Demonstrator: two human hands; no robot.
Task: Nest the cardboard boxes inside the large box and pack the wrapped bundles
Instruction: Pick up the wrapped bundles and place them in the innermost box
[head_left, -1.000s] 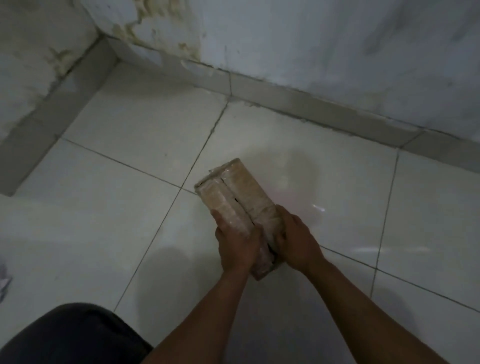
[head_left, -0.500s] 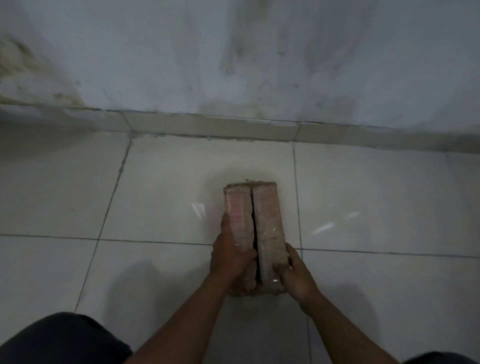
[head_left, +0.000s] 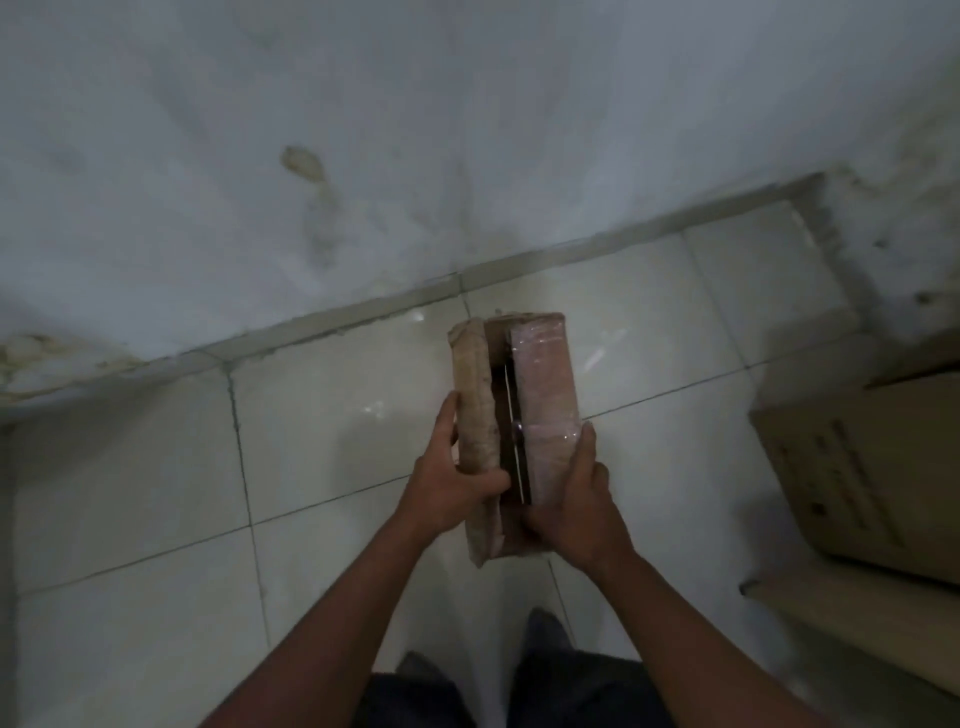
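I hold a pair of plastic-wrapped brown bundles side by side above the tiled floor. My left hand (head_left: 451, 483) grips the left wrapped bundle (head_left: 474, 395) at its near end. My right hand (head_left: 574, 504) grips the right wrapped bundle (head_left: 545, 384), whose clear film shines. A dark gap with a thin pale edge runs between the two. A large cardboard box (head_left: 872, 467) with printed text on its side stands at the right edge of the view, only partly visible.
A stained white wall (head_left: 363, 156) with a grey skirting strip runs across the far side and turns a corner at the upper right. Glossy white floor tiles (head_left: 130, 493) lie to the left. My dark trousers and a shoe show at the bottom.
The bundles have come up off the floor in both hands. The view has swung right, bringing the large cardboard box and the wall corner into sight.
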